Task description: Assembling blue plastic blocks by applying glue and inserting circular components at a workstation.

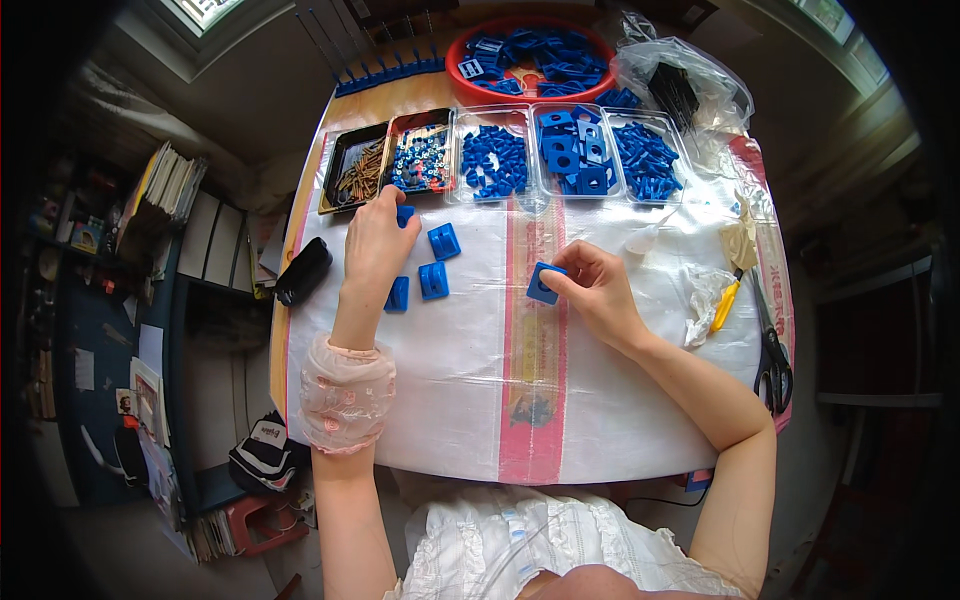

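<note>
My right hand [597,293] pinches a flat blue square plate [544,284] with a hole in it, above the middle of the white table cover. At the near edge of the left-hand trays, my left hand [378,228] has its thumb and fingers around a small blue block [405,215]; its fingertips are partly hidden. Close by on the cover lie more blue blocks with curved raised parts: one [443,240] to the right, another [433,281] nearer to me, and a third [397,294] beside my left wrist.
Along the back stand trays of brass screws [362,178], small metal and blue parts [421,160], blue pegs [494,160], blue plates [575,150] and blue pieces [645,160]. Behind is a red basin [463,84]. A black case [304,272], yellow-handled cutter [725,305] and scissors [773,375] flank my arms.
</note>
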Motion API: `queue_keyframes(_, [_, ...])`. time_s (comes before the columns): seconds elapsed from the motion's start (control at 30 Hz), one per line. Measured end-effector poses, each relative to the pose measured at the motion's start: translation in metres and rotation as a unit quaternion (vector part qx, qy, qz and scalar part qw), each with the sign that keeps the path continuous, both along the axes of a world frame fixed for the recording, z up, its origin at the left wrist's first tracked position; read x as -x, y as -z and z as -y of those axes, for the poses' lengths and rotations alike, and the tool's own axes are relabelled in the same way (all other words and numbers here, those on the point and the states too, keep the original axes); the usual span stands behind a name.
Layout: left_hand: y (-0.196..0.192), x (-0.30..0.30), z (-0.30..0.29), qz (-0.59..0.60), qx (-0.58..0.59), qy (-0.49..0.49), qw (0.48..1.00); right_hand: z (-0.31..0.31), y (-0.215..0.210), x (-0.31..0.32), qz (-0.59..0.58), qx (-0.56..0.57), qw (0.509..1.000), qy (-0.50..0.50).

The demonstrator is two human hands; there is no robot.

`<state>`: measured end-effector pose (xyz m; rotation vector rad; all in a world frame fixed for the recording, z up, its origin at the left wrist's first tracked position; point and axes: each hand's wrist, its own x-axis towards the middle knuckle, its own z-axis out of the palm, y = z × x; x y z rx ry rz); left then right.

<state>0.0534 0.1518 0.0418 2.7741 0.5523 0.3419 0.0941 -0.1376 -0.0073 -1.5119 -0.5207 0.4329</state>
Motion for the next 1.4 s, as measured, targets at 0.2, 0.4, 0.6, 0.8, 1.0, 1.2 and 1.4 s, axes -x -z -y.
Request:
queue_keyframes(0.2, [-0.017,0.004,0.004,0.005,0.15,-0.002,0.989,0.001,-0.002,0.001,-0.01,-0.006,1.0,0.001])
queue_keyframes(0.4, [0.0,0.006,-0.018,0.019,0.309,0.028,0.951,0.0,-0.004,0.0,-0.003,0.0,1.0,-0.004])
queue_keyframes(0.6, [-0.014,0.005,-0.014,-0.008,0.442,0.002,0.897,0.001,-0.003,0.0,-0.004,-0.001,1.0,-0.001])
queue_keyframes(0.8, [-0.002,0.003,-0.022,-0.012,0.484,0.011,0.875,0.0,-0.006,0.001,-0.004,0.001,1.0,0.0])
queue_keyframes(1.0, [0.003,0.003,-0.023,-0.028,0.375,0.033,0.926,0.0,-0.003,0.0,-0.007,-0.009,1.0,-0.002])
queue_keyframes(1.2, [-0.003,0.004,-0.014,-0.02,0.308,0.031,0.951,0.0,-0.003,0.001,-0.008,-0.006,1.0,-0.002])
queue_keyframes(1.4, [0.005,0.001,-0.015,0.013,0.281,0.04,0.959,0.0,-0.002,0.0,-0.004,0.011,1.0,0.001])
